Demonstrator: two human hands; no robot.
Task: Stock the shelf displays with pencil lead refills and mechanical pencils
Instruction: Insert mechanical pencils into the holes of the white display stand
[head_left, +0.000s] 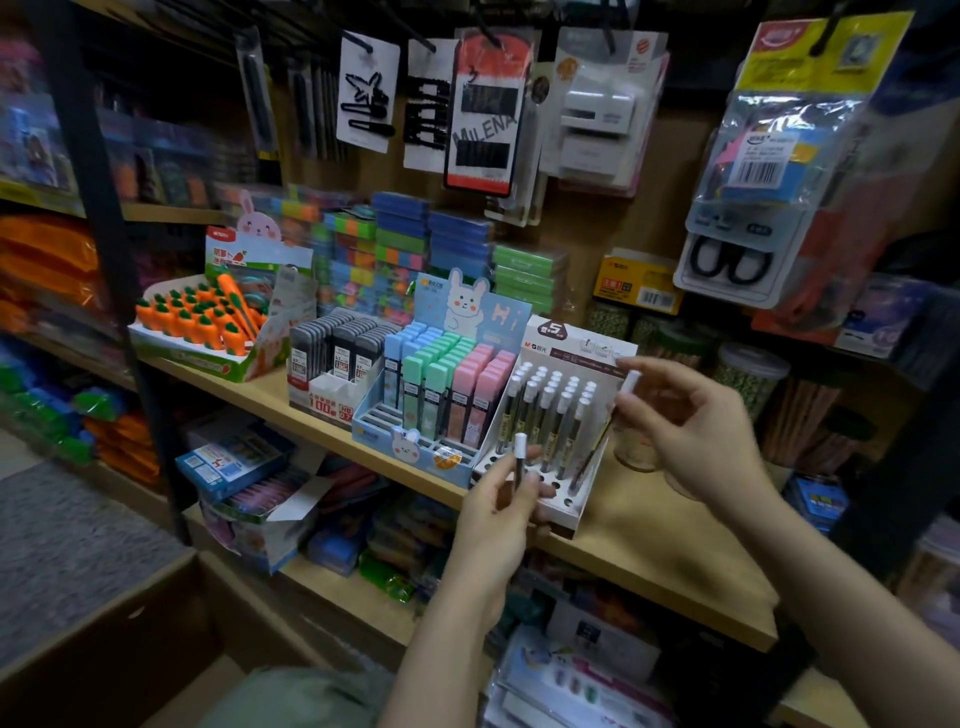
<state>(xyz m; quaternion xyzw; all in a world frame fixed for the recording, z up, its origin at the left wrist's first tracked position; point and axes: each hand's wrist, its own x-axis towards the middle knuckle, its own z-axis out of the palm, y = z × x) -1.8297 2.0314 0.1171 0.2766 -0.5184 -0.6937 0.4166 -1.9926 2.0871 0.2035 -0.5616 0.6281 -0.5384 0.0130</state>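
Mid-restock of white display box (558, 512) on shelf (649, 525). My left hand (501, 512) pinching white-capped lead tube (519, 457) over empty front holes. Right hand (691, 421), at 2 o'clock, pinching second tube (621, 402). Next: lower left tube upright into free hole.

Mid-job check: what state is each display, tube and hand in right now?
left hand: holds one white-capped tube upright
right hand: pinches another tube, tilted
white tube display: partly filled, front holes empty
pastel refill display: front slots empty
black refill display: front compartments empty
carrot display: nearly full
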